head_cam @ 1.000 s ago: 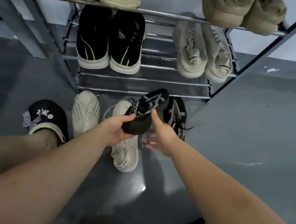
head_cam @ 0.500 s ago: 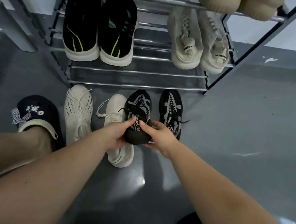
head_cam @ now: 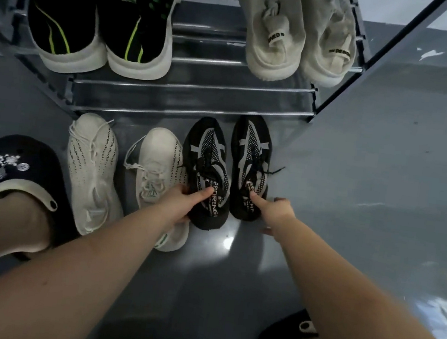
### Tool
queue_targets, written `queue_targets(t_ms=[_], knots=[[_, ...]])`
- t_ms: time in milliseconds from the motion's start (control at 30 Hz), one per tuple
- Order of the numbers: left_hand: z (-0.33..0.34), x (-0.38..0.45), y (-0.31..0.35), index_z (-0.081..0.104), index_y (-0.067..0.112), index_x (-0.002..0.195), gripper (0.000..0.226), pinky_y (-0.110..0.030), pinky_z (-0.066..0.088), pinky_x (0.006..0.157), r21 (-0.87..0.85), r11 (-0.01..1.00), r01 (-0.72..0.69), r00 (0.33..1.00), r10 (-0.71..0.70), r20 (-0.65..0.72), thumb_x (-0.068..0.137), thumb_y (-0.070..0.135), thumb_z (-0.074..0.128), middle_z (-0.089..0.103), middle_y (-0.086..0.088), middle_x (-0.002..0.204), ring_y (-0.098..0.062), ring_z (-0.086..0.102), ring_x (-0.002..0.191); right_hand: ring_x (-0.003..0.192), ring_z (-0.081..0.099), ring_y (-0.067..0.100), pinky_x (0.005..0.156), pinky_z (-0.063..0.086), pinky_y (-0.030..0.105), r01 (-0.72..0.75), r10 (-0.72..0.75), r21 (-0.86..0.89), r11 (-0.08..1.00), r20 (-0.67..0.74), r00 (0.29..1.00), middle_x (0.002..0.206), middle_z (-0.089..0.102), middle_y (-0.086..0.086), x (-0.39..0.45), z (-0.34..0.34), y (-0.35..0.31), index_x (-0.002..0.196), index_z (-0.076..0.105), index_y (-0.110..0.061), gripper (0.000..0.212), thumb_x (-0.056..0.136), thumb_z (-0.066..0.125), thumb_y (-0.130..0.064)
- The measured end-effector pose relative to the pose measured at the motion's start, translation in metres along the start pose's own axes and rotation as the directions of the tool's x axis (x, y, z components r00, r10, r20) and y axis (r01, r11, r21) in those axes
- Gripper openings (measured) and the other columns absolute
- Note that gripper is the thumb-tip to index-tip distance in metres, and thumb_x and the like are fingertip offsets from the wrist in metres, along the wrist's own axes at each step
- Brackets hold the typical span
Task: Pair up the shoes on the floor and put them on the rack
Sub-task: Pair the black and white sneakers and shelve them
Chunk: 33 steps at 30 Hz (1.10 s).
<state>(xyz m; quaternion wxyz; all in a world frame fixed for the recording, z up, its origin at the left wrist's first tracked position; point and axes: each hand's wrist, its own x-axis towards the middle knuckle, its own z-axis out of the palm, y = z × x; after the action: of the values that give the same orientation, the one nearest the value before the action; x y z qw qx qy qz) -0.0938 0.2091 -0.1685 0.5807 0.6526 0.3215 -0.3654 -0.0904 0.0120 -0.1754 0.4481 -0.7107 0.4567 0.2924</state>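
Two black sneakers with white patterns stand side by side on the grey floor just in front of the rack. My left hand (head_cam: 183,204) grips the heel of the left black sneaker (head_cam: 207,167), thumb on top at its collar. My right hand (head_cam: 275,213) pinches the heel of the right black sneaker (head_cam: 251,161), thumb inside the collar and fingers on its outer side. Two white sneakers (head_cam: 91,169) (head_cam: 156,172) lie on the floor to the left, toes towards the rack. The metal shoe rack (head_cam: 191,99) fills the upper part of the view.
On the rack shelf sit a black and green pair (head_cam: 101,11) on the left and a beige pair (head_cam: 297,31) on the right, with a gap between them. My feet wear black clogs (head_cam: 23,171) (head_cam: 288,337). A rack post (head_cam: 373,61) slants at right.
The left black sneaker, held up a second ago, now stands on the floor beside its mate. My right hand has shifted from it to the right sneaker's heel.
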Motion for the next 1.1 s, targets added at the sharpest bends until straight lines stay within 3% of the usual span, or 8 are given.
queue_targets(t_ms=[133, 233, 367, 533, 700, 867, 1000, 1100], knots=[[0.009, -0.001, 0.001, 0.049, 0.013, 0.125, 0.056, -0.023, 0.051, 0.069, 0.039, 0.997, -0.073, 0.995, 0.070, 0.067, 0.078, 0.031, 0.073, 0.061, 0.002, 0.107, -0.018, 0.058, 0.103, 0.105, 0.061, 0.032, 0.089, 0.054, 0.048, -0.025, 0.013, 0.206, 0.978, 0.061, 0.998, 0.102, 0.059, 0.008, 0.008, 0.001, 0.001, 0.115, 0.049, -0.005, 0.060, 0.073, 0.080, -0.034], [0.019, 0.002, -0.002, 0.050, 0.019, 0.121, 0.053, -0.026, 0.048, 0.085, 0.032, 0.991, -0.130, 0.988, 0.127, 0.082, 0.075, 0.022, 0.077, 0.061, 0.007, 0.105, -0.012, 0.055, 0.101, 0.112, 0.058, 0.029, 0.085, 0.054, 0.039, -0.064, 0.038, 0.253, 0.965, 0.105, 0.994, 0.122, 0.058, 0.010, 0.011, 0.004, 0.000, 0.129, 0.044, -0.006, 0.081, 0.066, 0.085, -0.035], [0.023, 0.008, -0.003, 0.048, 0.017, 0.134, 0.067, -0.025, 0.040, 0.095, 0.020, 0.986, -0.164, 0.983, 0.162, 0.082, 0.075, 0.028, 0.077, 0.058, 0.005, 0.126, -0.011, 0.052, 0.113, 0.119, 0.054, 0.026, 0.104, 0.044, 0.041, -0.021, -0.001, 0.229, 0.973, 0.095, 0.995, 0.131, 0.055, 0.010, 0.012, 0.004, 0.003, 0.138, 0.039, -0.006, 0.097, 0.061, 0.087, -0.042], [0.019, 0.009, -0.001, 0.050, 0.018, 0.132, 0.055, -0.025, 0.040, 0.092, 0.012, 0.985, -0.172, 0.981, 0.170, 0.096, 0.082, 0.025, 0.071, 0.060, 0.001, 0.126, -0.011, 0.053, 0.111, 0.099, 0.054, 0.017, 0.089, 0.042, 0.027, 0.038, -0.064, 0.133, 0.990, 0.194, 0.979, 0.117, 0.062, 0.005, 0.006, 0.001, 0.000, 0.126, 0.053, -0.006, 0.065, 0.074, 0.078, -0.038], [0.008, 0.007, 0.000, 0.048, 0.020, 0.134, 0.059, -0.030, 0.040, 0.091, -0.044, 0.995, -0.093, 0.990, 0.097, 0.103, 0.081, 0.031, 0.070, 0.058, 0.003, 0.125, -0.015, 0.052, 0.108, 0.103, 0.063, 0.024, 0.097, 0.050, 0.037, 0.062, -0.098, 0.184, 0.981, 0.189, 0.977, 0.115, 0.065, 0.009, -0.004, 0.007, -0.006, 0.107, 0.054, -0.009, 0.049, 0.073, 0.081, -0.032], [-0.005, 0.001, -0.001, 0.042, 0.017, 0.139, 0.073, -0.032, 0.037, 0.100, -0.146, 0.989, -0.032, 0.993, 0.048, 0.105, 0.075, 0.036, 0.073, 0.053, -0.002, 0.137, -0.022, 0.048, 0.126, 0.094, 0.063, 0.023, 0.082, 0.053, 0.032, 0.088, -0.141, 0.283, 0.955, 0.173, 0.975, 0.111, 0.065, 0.010, -0.020, 0.013, -0.007, 0.112, 0.053, -0.005, 0.051, 0.075, 0.080, -0.027], [-0.011, -0.015, -0.002, 0.048, 0.020, 0.134, 0.079, -0.040, 0.039, 0.106, -0.201, 0.978, -0.053, 0.991, 0.076, 0.108, 0.065, 0.045, 0.078, 0.059, -0.001, 0.130, -0.022, 0.053, 0.119, 0.079, 0.063, 0.018, 0.060, 0.052, 0.027, 0.045, -0.134, 0.386, 0.921, 0.205, 0.970, 0.107, 0.065, 0.010, -0.039, 0.010, -0.004, 0.120, 0.052, -0.003, 0.054, 0.077, 0.078, -0.024], [-0.019, -0.027, -0.004, 0.051, 0.020, 0.131, 0.085, -0.043, 0.041, 0.106, -0.229, 0.971, -0.066, 0.988, 0.096, 0.121, 0.057, 0.047, 0.081, 0.061, -0.002, 0.127, -0.023, 0.056, 0.117, 0.076, 0.063, 0.016, 0.057, 0.052, 0.028, 0.026, -0.127, 0.418, 0.908, 0.216, 0.968, 0.093, 0.065, 0.006, -0.055, 0.011, -0.002, 0.116, 0.053, -0.004, 0.050, 0.077, 0.078, -0.024]])
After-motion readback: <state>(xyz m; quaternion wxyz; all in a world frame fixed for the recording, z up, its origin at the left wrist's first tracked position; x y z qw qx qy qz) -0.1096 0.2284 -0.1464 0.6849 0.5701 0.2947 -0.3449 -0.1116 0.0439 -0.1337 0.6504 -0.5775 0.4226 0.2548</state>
